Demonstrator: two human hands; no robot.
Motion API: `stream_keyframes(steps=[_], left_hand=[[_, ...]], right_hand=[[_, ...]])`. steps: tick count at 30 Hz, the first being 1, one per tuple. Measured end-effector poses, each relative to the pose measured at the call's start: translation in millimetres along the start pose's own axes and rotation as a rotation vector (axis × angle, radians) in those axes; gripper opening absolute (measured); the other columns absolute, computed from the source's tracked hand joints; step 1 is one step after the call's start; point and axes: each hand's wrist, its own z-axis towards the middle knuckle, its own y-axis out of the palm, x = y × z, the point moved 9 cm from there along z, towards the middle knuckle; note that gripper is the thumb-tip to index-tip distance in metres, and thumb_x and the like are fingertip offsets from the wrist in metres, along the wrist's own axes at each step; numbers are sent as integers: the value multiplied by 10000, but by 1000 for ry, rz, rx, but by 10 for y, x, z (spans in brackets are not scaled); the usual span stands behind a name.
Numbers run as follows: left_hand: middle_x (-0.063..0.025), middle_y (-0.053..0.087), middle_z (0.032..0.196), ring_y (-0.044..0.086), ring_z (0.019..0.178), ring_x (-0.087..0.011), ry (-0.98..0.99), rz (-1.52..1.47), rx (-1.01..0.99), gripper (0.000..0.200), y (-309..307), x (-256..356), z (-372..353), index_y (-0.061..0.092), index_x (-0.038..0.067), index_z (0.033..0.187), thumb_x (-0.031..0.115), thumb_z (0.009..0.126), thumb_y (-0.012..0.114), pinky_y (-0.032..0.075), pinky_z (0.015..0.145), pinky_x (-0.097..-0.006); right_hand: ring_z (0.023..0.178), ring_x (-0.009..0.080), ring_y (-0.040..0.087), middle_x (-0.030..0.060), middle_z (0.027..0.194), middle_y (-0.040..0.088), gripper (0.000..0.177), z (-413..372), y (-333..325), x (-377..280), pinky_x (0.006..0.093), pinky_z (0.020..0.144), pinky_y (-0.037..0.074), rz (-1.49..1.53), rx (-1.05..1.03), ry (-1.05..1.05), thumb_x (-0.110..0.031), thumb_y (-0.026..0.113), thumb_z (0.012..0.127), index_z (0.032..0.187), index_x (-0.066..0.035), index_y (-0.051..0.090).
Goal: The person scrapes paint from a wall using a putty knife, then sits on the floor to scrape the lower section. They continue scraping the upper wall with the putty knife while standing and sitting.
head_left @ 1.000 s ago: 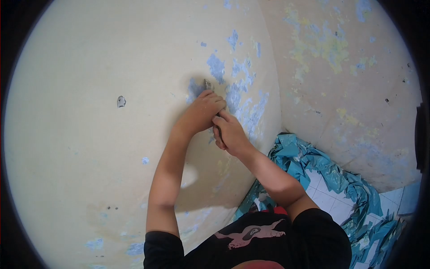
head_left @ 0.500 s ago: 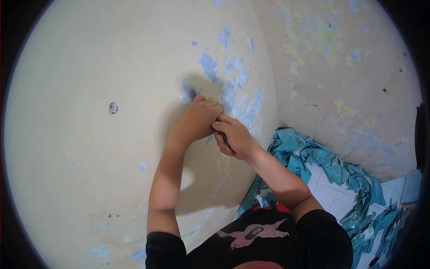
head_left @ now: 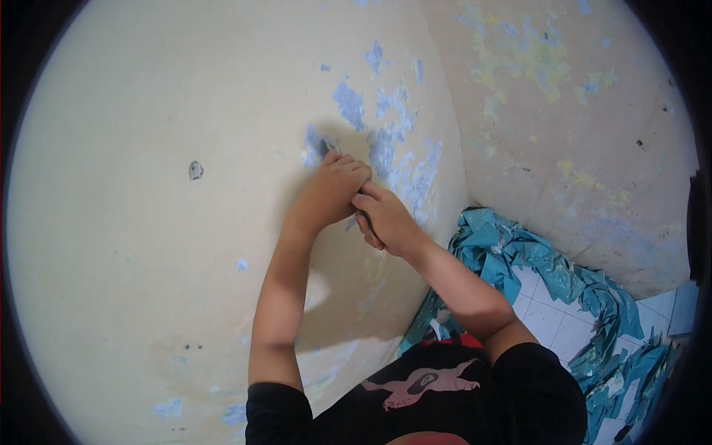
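A scraper (head_left: pixel 331 146) with a metal blade and a dark handle rests against the wall, at the edge of a blue patch (head_left: pixel 311 146). My left hand (head_left: pixel 335 188) is closed around its front part, close behind the blade. Below and to the right, my right hand (head_left: pixel 391 219) grips the dark handle, whose end shows under the fingers. Both hands touch each other along the tool. Much of the scraper is hidden by my fingers, and a shadow falls on the wall around them.
The beige wall (head_left: pixel 148 245) has flaked blue patches and a small hole (head_left: pixel 196 170). It meets a second patchy wall (head_left: pixel 571 141) at a corner on the right. Crumpled teal sheeting (head_left: pixel 545 256) lies along the base over white floor tiles (head_left: pixel 556 319).
The view has shifted slightly, so the wall marks sit a little farther right. More of the scraper's blade shows above my left fingers. Both hands keep their hold.
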Motion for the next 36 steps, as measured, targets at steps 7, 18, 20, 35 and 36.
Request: stream_keyframes(steps=[7,18,20,35,36], left_hand=[[-100,625,836,597,899,-279,-27,40,-15,108,-20,78,77,576,65,772,75,693,649,405,883,-395],[-85,621,806,599,895,-280,-10,22,-11,105,4,-14,158,571,65,769,72,699,648,400,866,-386],[-84,621,807,599,895,-278,-11,-7,-19,106,56,-3,95,572,64,771,75,699,649,399,864,-384],[-80,588,802,580,889,-292,-41,-56,28,193,73,-15,42,550,73,789,51,658,690,387,876,-395],[-82,583,797,575,881,-299,-36,-61,48,195,58,-13,50,544,71,782,51,654,689,387,872,-396]], right_hand=[[335,93,338,-1,558,441,140,-18,-80,-10,256,317,276,-17,16,-8,-177,439,959,995,-80,533],[324,87,310,-4,559,444,162,54,-133,-78,240,306,255,1,12,39,-172,447,955,1039,-70,540],[320,87,309,-5,554,443,166,35,-109,18,240,304,254,-13,2,76,-170,444,954,1040,-68,543],[313,93,339,-1,535,443,178,45,-138,6,255,301,268,-111,55,-32,-163,430,960,1039,-60,551],[313,93,339,-1,535,443,178,23,-132,74,255,301,268,-101,55,-13,-163,430,960,1039,-60,551]])
